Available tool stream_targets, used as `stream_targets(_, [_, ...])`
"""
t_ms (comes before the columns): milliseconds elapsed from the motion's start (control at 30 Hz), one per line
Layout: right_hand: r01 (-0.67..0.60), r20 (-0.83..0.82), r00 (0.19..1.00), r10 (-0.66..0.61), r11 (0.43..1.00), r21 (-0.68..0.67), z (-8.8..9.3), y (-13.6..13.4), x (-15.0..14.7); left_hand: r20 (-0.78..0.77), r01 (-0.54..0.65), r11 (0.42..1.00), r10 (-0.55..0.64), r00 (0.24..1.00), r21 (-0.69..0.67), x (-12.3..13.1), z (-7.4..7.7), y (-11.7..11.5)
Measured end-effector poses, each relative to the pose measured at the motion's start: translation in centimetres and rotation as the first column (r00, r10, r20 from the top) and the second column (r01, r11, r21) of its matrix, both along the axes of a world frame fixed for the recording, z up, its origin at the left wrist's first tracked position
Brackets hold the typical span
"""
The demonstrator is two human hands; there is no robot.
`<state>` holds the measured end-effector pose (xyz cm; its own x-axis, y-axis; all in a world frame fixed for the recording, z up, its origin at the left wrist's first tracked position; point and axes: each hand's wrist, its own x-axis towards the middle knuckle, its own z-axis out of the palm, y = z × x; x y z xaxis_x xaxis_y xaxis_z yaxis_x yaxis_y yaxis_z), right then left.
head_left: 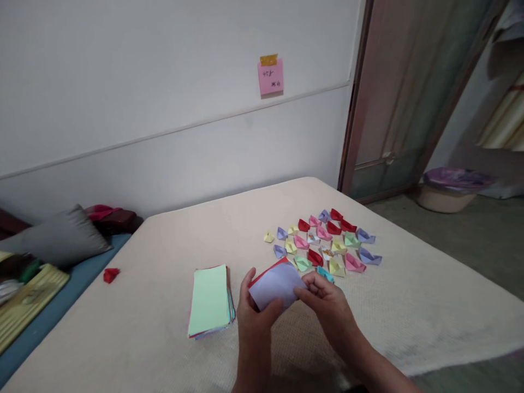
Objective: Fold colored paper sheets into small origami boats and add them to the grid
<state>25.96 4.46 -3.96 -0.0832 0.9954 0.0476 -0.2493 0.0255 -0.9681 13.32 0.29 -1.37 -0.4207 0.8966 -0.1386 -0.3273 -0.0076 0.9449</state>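
Note:
My left hand [258, 314] grips sheets of paper [276, 285], a lavender one on top with a red edge showing behind it. The thumb lies across the lavender face and the fingers are behind. At the right corner of the same paper, my right hand [325, 297] pinches with thumb and forefinger. Left of my hands lies a stack of coloured paper [210, 300], pale green uppermost. Beyond the hands, many small folded paper boats [323, 233] stand in rough rows, in red, pink, yellow, lavender, green and white. A turquoise boat [325, 274] is partly hidden by my right hand.
All this rests on a cream-covered surface [164, 245] against a white wall. A crumpled red piece [111, 275] lies at the left edge. Farther left are a grey pillow [61, 240] and a blue surface [92, 254]. A pink note [271, 78] hangs on the wall; a basin [446, 199] stands right.

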Motion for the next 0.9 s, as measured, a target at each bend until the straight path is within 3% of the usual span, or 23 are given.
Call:
stream_targets(300, [-0.006,-0.081,0.997,-0.001,0.997,-0.079,0.3,-0.3,-0.3,-0.183,0.012,0.999,-0.004,0.983,0.041,-0.4,-1.6,0.1])
stream_targets(500, [-0.110,-0.215,0.974,0.074,0.981,-0.159,-0.1,-0.3,-0.3,-0.222,-0.015,1.000,0.016,0.975,0.007,-0.3,-1.7,0.1])
stream_targets(633, [-0.213,-0.283,0.944,0.167,0.967,-0.141,-0.4,-0.3,-0.5,-0.289,-0.033,0.999,0.029,0.957,-0.012,-0.3,-1.6,0.1])
stream_targets(767, [-0.211,-0.219,0.960,0.176,0.966,-0.151,-0.8,-0.3,-0.6,-0.351,-0.052,0.999,0.043,0.936,-0.016,-0.2,-1.4,0.1])
stream_targets(900, [-0.135,-0.147,0.983,0.112,0.979,-0.156,-1.1,0.0,-0.4,-0.235,0.040,0.999,-0.042,0.971,-0.010,0.1,-1.3,0.2])
